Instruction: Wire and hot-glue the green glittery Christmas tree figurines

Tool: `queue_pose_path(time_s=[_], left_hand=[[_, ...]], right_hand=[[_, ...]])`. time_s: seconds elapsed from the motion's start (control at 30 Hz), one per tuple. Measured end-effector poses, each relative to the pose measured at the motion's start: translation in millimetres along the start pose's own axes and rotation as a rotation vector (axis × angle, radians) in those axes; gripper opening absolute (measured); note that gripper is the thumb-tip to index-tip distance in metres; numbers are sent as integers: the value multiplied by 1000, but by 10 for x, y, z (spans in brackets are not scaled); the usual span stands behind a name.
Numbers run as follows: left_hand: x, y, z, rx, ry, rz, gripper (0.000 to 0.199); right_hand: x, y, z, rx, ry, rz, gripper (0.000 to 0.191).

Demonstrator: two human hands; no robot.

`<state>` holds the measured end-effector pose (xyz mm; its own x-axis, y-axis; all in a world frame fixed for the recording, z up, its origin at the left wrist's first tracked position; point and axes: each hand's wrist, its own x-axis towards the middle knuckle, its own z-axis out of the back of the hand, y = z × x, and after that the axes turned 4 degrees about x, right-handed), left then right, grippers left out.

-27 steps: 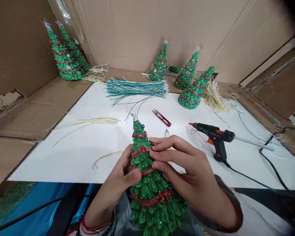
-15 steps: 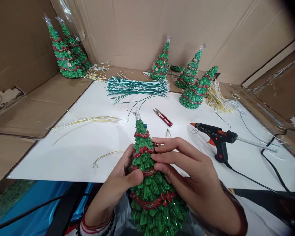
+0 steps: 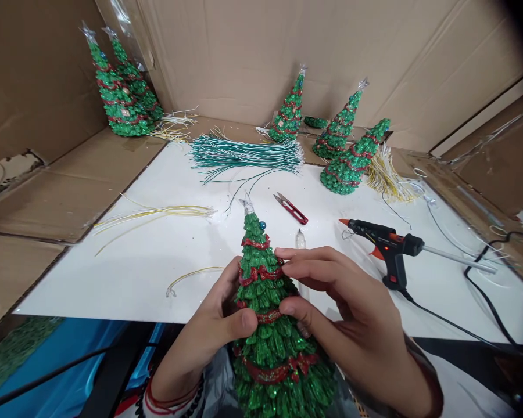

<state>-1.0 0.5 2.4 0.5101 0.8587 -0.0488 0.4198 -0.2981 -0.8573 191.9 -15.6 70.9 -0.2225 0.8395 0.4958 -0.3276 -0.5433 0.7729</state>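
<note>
- Currently I see, through the head camera, a green tree (image 3: 283, 348) at the near edge of the white board (image 3: 113, 290), low in the middle of my view, its top tipped away from the wearer.
- I have the left hand (image 3: 222, 319) holding the tree's left side, thumb laid across the front, the other fingers mostly hidden behind it.
- I see the right hand (image 3: 353, 307) at the tree's right side, fingertips by the red garland with the bow, thumb lower on the foliage, a moderate gap between; I cannot tell whether anything small is pinched there.
- I make out a clear star (image 3: 247, 204) on the tip and a blue ball (image 3: 262, 225) just below it.
- Beyond the right hand I have red snips (image 3: 291, 209); to its right lies a black glue gun (image 3: 394, 247), its orange nozzle pointing left.
- Further back I find a bundle of green and white wires (image 3: 246, 154).
- On the left I note yellow and white strands (image 3: 157, 215).
- Along the back I count two trees (image 3: 122, 107) at left and three more (image 3: 340, 133) towards the right.
</note>
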Motion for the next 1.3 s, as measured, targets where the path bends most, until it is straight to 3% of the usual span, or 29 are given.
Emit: queue_pose_path(time_s=[0.13,0.23,0.37,0.5,0.63,0.83,0.97,1.1,1.17,1.3], left_hand=[[-25,1,-26,-64,-45,44,74],[-34,-20,-87,-116,-113,71,76],[-31,-58,-164,-134,-190,52,73],[-23,-78,-191,-154,-184,70,73],[-23,-72,-179,-162,-178,57,72],[-18,-69,-165,-172,-137,59,70],[-14,-69,-167,-164,-128,41,67],[-29,-59,-164,-150,-157,45,68],[-39,-56,-163,-146,-172,47,68],[-50,-58,-168,-145,-184,53,71]], right_hand=[[7,-82,88,-6,-99,-84,17],[60,-237,247,-236,-206,-174,10],[89,-488,339,-597,-43,-322,15],[33,-631,162,-624,76,-367,32],[17,-637,41,-593,107,-393,31],[47,-578,130,-336,133,-356,29],[64,-571,207,-138,6,-299,34],[161,-474,271,436,-237,-267,34],[217,-391,264,703,-275,-267,28],[244,-275,147,680,-195,-220,17]])
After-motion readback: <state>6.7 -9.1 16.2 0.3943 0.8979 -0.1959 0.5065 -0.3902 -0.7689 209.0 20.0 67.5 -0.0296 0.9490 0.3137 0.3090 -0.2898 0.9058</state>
